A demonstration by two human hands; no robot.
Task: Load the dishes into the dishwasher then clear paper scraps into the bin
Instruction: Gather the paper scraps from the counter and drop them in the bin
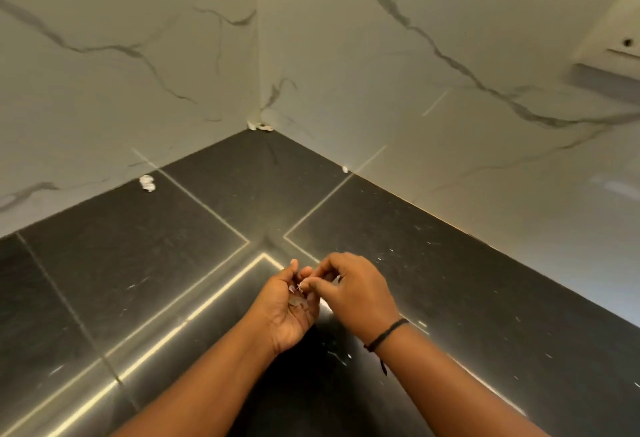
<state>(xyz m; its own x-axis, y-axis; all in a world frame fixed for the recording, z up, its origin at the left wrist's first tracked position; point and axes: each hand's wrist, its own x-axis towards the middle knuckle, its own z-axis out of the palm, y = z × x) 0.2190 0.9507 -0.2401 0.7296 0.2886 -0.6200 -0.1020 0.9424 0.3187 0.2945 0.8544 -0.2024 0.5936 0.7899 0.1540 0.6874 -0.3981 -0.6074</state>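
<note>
Currently, step: the person is gathering paper scraps, by my reading, with the dishes part not in view.
Left hand (289, 312): is cupping palm-up over the dark floor (138, 263), fingers curling round small scraps (297, 301) lying in it.
Right hand (349, 289): is pinching a tiny white bit (300, 286) at its fingertips, just over the left palm.
Doing it well: keeping the cup closed and level while dropping each bit in should be stopping spills.
Remaining scraps: a crumpled piece (147, 183) is lying by the left wall, another (260, 126) in the corner, a small one (345, 169) by the right wall.
Hard to tell: the bin and dishwasher are lying out of view; the palm's contents are showing too blurred to count.
</note>
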